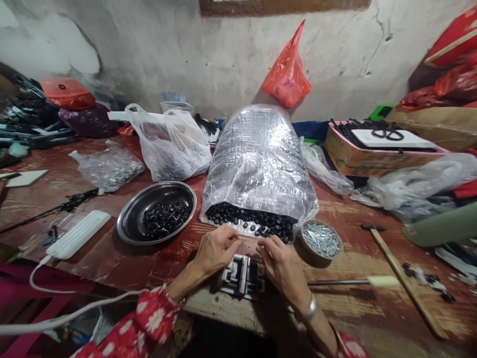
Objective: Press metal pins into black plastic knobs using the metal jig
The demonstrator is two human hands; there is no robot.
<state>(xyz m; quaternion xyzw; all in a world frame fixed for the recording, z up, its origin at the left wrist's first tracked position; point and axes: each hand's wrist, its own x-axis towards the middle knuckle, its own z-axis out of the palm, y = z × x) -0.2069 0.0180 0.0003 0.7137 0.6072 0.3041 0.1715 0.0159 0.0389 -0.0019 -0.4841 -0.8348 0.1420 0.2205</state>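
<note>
Both hands meet near the front edge of a worn red-brown counter [354, 308], the left hand [216, 248] and the right hand [281, 261] bent inward over a slotted black-and-silver block [244, 276] that lies flat between them. In each grip the thumb sits close to the curled fingertips, a narrow gap at most; whether anything small is pinched there I cannot tell. Just beyond the fingertips, a woven plastic sack [257, 154] lies with its mouth toward the person, and small round black parts [272, 226] fill the opening, a few loose at its lip. To the left stands a steel bowl [126, 231] holding black pieces with shiny metal pins [167, 219]; farther left is a white power strip [80, 233]. Just beside the sack's right corner, a round tub [324, 259] is heaped with silvery screws or nails [321, 238]. Right of the right hand lie a pale-handled screwdriver-like tool [383, 282] and a wooden-handled hammer [406, 278]. A red plastic bag [288, 82] hangs against the wall behind the sack.
</note>
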